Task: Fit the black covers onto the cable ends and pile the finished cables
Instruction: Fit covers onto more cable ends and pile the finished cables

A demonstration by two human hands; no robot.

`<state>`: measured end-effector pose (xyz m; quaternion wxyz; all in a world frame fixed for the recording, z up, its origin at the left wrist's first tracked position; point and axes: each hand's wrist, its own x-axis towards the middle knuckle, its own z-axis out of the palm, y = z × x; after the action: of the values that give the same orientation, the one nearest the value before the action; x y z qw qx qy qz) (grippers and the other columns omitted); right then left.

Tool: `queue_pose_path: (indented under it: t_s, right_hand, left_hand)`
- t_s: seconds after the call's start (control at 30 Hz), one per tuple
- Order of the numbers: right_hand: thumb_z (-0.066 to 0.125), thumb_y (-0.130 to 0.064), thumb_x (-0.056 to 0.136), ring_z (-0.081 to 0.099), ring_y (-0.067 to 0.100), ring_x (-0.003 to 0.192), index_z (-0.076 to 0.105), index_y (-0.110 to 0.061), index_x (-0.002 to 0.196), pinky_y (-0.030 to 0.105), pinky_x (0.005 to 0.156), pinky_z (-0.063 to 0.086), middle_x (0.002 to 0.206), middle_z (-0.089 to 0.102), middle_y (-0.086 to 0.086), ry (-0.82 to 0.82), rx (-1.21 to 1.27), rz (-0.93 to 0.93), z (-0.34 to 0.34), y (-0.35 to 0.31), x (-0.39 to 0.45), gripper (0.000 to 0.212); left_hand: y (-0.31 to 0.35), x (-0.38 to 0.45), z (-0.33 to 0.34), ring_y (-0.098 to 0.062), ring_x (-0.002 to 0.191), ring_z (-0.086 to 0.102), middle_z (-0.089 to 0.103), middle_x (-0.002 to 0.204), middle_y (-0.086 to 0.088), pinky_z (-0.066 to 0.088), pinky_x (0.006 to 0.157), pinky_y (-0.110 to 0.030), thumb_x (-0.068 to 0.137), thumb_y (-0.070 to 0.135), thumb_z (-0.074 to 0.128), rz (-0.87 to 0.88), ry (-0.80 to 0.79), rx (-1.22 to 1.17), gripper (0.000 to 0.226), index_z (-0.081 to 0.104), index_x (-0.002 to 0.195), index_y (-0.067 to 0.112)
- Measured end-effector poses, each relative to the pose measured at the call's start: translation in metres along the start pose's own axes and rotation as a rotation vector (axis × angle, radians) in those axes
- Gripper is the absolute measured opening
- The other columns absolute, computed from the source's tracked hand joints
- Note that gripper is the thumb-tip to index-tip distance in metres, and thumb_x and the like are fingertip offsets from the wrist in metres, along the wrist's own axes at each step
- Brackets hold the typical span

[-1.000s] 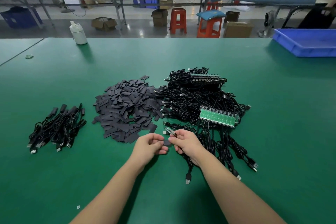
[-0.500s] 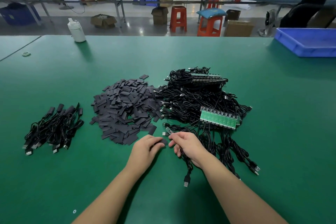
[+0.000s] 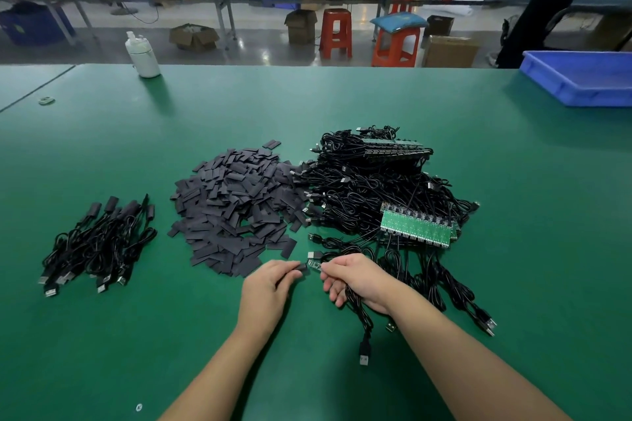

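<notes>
On the green table (image 3: 444, 120), my left hand (image 3: 270, 287) pinches a small black cover (image 3: 301, 267) by its end. My right hand (image 3: 355, 278) grips a black cable (image 3: 364, 325) just behind its small green board end (image 3: 314, 264), which points at the cover's mouth and touches it. The cable's USB plug (image 3: 364, 354) hangs down near my right forearm. A heap of loose black covers (image 3: 236, 208) lies ahead of my left hand. A pile of uncovered cables (image 3: 369, 188) with green board strips (image 3: 415, 227) lies ahead of my right hand. Covered cables (image 3: 99, 243) are piled at the left.
A white bottle (image 3: 143, 53) stands at the table's far left edge and a blue tray (image 3: 581, 82) at the far right. A small ring (image 3: 46, 100) lies at the far left. Beyond the table are orange stools (image 3: 337, 32), cardboard boxes and a standing person (image 3: 543, 0).
The cable's green board end now shows between my hands, where it was hidden a moment ago. Both hands stay at the same spot in front of the piles.
</notes>
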<state>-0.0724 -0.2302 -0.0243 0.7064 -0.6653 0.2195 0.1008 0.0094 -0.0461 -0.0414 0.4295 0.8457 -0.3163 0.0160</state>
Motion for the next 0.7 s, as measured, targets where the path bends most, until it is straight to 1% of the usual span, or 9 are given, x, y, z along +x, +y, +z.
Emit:
queue_pose_path:
  t_s: [0.13, 0.3, 0.37, 0.47, 0.53, 0.6, 0.63, 0.7]
  right_hand:
    - [0.055, -0.02, 0.103, 0.061, 0.016, 0.055, 0.064, -0.002, 0.089, 0.026, 0.05, 0.052, 0.07, 0.065, 0.008, -0.022, -0.002, 0.002, -0.001, 0.0, -0.002, 0.025]
    - [0.057, -0.02, 0.102, 0.061, 0.016, 0.054, 0.065, -0.001, 0.089, 0.025, 0.05, 0.052, 0.068, 0.065, 0.008, -0.028, -0.041, 0.009, 0.0, 0.0, -0.002, 0.024]
    - [0.057, -0.02, 0.102, 0.061, 0.017, 0.054, 0.065, -0.002, 0.087, 0.025, 0.051, 0.052, 0.067, 0.066, 0.007, -0.032, -0.051, 0.012, 0.0, 0.0, -0.002, 0.024]
    - [0.057, -0.021, 0.102, 0.061, 0.017, 0.054, 0.065, -0.004, 0.086, 0.026, 0.052, 0.053, 0.066, 0.065, 0.007, -0.046, -0.084, 0.018, 0.0, 0.001, -0.002, 0.025]
    - [0.057, -0.021, 0.102, 0.061, 0.017, 0.054, 0.065, -0.003, 0.086, 0.025, 0.052, 0.052, 0.066, 0.065, 0.007, -0.052, -0.098, 0.027, 0.0, 0.002, -0.002, 0.025]
    - [0.057, -0.021, 0.102, 0.061, 0.015, 0.053, 0.065, -0.003, 0.087, 0.024, 0.051, 0.052, 0.066, 0.065, 0.006, -0.053, -0.112, 0.032, 0.0, 0.002, -0.001, 0.025]
    - [0.056, -0.02, 0.102, 0.061, 0.015, 0.053, 0.065, -0.003, 0.087, 0.023, 0.051, 0.052, 0.065, 0.065, 0.005, -0.054, -0.124, 0.032, 0.001, 0.002, -0.001, 0.025]
    - [0.056, -0.02, 0.102, 0.061, 0.014, 0.052, 0.065, -0.003, 0.087, 0.023, 0.051, 0.052, 0.064, 0.065, 0.004, -0.065, -0.15, 0.036, 0.003, 0.003, -0.001, 0.024]
  left_hand:
    - [0.0, 0.0, 0.0, -0.001, 0.081, 0.062, 0.072, 0.091, 0.013, 0.038, 0.078, 0.0, 0.086, 0.014, 0.075, 0.011, 0.015, 0.026, 0.014, 0.078, 0.099, 0.016]
    - [-0.002, -0.001, 0.0, 0.006, 0.087, 0.059, 0.069, 0.091, 0.019, 0.037, 0.079, 0.001, 0.085, 0.014, 0.075, 0.028, 0.011, 0.014, 0.015, 0.078, 0.1, 0.018]
    - [-0.004, -0.001, 0.0, 0.009, 0.086, 0.058, 0.068, 0.09, 0.021, 0.038, 0.078, 0.0, 0.085, 0.014, 0.076, 0.029, 0.012, 0.012, 0.015, 0.078, 0.099, 0.019]
    - [-0.006, -0.001, 0.001, 0.004, 0.086, 0.061, 0.07, 0.09, 0.019, 0.043, 0.079, -0.006, 0.085, 0.016, 0.076, 0.009, 0.003, -0.004, 0.015, 0.079, 0.098, 0.02]
    - [-0.007, 0.001, -0.001, 0.003, 0.087, 0.061, 0.071, 0.09, 0.017, 0.043, 0.08, -0.005, 0.084, 0.017, 0.076, -0.017, -0.016, -0.023, 0.015, 0.079, 0.098, 0.019]
    - [-0.007, 0.005, -0.005, 0.003, 0.08, 0.063, 0.071, 0.087, 0.018, 0.044, 0.077, -0.006, 0.084, 0.017, 0.077, -0.044, -0.068, -0.058, 0.015, 0.079, 0.098, 0.02]
    - [-0.007, 0.008, -0.009, 0.002, 0.072, 0.064, 0.071, 0.083, 0.018, 0.046, 0.073, -0.008, 0.084, 0.015, 0.077, -0.064, -0.114, -0.087, 0.015, 0.079, 0.098, 0.02]
    - [-0.009, 0.014, -0.018, -0.005, 0.056, 0.062, 0.07, 0.074, 0.01, 0.051, 0.062, -0.017, 0.086, 0.013, 0.075, -0.121, -0.233, -0.136, 0.014, 0.079, 0.096, 0.022]
